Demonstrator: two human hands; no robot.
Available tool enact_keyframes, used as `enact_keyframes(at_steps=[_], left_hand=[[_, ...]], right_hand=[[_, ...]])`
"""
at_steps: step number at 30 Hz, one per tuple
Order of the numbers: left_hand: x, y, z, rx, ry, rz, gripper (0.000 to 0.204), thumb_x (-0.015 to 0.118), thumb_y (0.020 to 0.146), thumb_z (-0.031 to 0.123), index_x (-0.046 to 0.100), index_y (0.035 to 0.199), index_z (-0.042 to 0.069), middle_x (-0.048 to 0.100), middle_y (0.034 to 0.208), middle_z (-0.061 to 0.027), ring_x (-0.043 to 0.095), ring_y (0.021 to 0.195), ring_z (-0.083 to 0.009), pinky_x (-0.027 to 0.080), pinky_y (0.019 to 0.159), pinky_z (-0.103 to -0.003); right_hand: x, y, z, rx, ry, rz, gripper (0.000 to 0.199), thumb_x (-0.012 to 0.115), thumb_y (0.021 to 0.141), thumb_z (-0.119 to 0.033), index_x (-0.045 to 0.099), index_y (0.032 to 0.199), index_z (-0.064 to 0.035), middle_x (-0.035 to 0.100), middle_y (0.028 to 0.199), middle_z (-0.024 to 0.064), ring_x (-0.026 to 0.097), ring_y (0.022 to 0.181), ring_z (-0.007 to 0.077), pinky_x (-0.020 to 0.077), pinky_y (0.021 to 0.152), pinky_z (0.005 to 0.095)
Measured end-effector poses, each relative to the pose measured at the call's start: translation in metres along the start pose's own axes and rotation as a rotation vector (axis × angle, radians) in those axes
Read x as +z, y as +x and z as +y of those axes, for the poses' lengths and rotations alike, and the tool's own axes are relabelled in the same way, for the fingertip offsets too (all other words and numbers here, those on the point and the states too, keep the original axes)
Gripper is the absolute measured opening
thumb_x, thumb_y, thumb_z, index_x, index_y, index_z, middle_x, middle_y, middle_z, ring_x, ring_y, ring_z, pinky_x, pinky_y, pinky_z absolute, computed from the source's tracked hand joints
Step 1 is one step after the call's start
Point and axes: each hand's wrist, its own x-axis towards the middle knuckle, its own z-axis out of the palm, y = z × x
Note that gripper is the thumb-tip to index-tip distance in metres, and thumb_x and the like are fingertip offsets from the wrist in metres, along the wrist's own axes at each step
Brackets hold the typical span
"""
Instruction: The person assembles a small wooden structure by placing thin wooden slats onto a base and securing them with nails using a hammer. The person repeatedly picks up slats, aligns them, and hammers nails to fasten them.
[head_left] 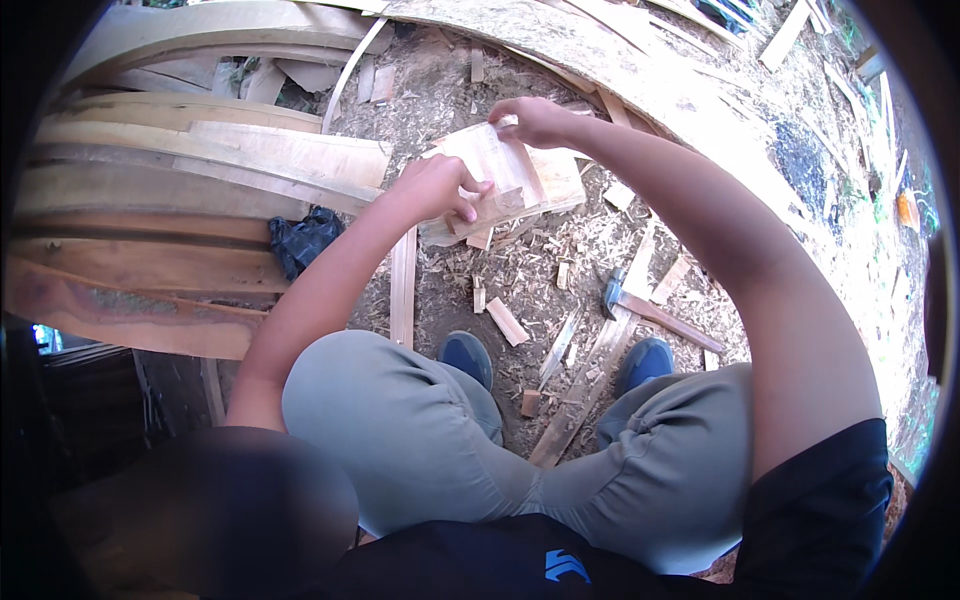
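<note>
Both of my hands are on a pale, flat piece of wood (515, 168) above the littered ground. My left hand (432, 188) grips its near left side, with thumb and forefinger curled toward each other at the edge. At the far edge, my right hand (535, 122) pinches the same piece with bent fingers. Under it lies a wider pale board (562, 182), whose right corner sticks out. How the two pieces touch is hard to make out. A hammer (655, 315) with a wooden handle rests on the ground, nearer to me and to the right.
Long planks (160, 215) are stacked at the left, with a crumpled black plastic bag (305, 243) by their ends. Wood chips and offcuts (507, 321) cover the ground around my blue shoes (466, 358). A narrow strip of wood (585, 400) lies between my feet.
</note>
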Motion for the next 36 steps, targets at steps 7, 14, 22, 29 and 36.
enact_keyframes(at_steps=[7,14,22,29,36], left_hand=[[-0.001,-0.002,0.002,-0.007,0.009,-0.007,0.04,0.089,0.074,0.036,0.081,0.112,0.03,0.077,0.093,-0.0103,0.074,0.09,-0.027,0.055,0.081,-0.04],[0.004,-0.002,-0.003,-0.022,-0.005,-0.017,0.055,0.091,0.068,0.03,0.076,0.12,0.039,0.077,0.104,-0.0075,0.072,0.096,-0.0252,0.054,0.084,-0.039],[0.002,-0.001,0.0,-0.05,0.031,-0.038,0.054,0.09,0.07,0.03,0.075,0.122,0.039,0.077,0.106,-0.0071,0.072,0.099,-0.0242,0.055,0.086,-0.04],[0.0,-0.004,-0.001,-0.042,0.029,-0.035,0.05,0.09,0.072,0.031,0.077,0.119,0.038,0.077,0.104,-0.007,0.073,0.097,-0.0241,0.055,0.086,-0.04],[-0.005,-0.003,0.011,0.015,0.041,-0.011,0.036,0.088,0.076,0.033,0.081,0.111,0.031,0.077,0.095,-0.0088,0.074,0.092,-0.0258,0.055,0.082,-0.04]], right_hand=[[0.012,0.003,0.013,-0.024,0.345,-0.004,0.034,0.065,0.098,-0.021,0.066,0.13,-0.0113,0.064,0.136,0.0155,0.062,0.124,0.0302,0.0487,0.105,0.0396],[0.021,-0.006,0.004,0.033,0.407,0.048,0.03,0.064,0.1,-0.024,0.064,0.128,-0.0119,0.066,0.13,0.0139,0.065,0.117,0.0287,0.0532,0.097,0.0387],[0.017,-0.01,-0.002,0.153,0.478,-0.021,0.031,0.062,0.103,-0.029,0.061,0.131,-0.0156,0.068,0.121,0.0127,0.068,0.094,0.0207,0.0554,0.066,0.0332],[0.015,-0.015,-0.016,0.225,0.464,-0.029,0.032,0.06,0.103,-0.028,0.06,0.132,-0.0147,0.067,0.125,0.0149,0.07,0.098,0.0237,0.0589,0.068,0.0342],[0.014,-0.031,-0.013,0.054,-0.05,0.155,0.059,0.058,0.101,-0.046,0.043,0.149,-0.0169,0.069,0.123,0.0198,0.071,0.103,0.0353,0.0584,0.081,0.0462]])
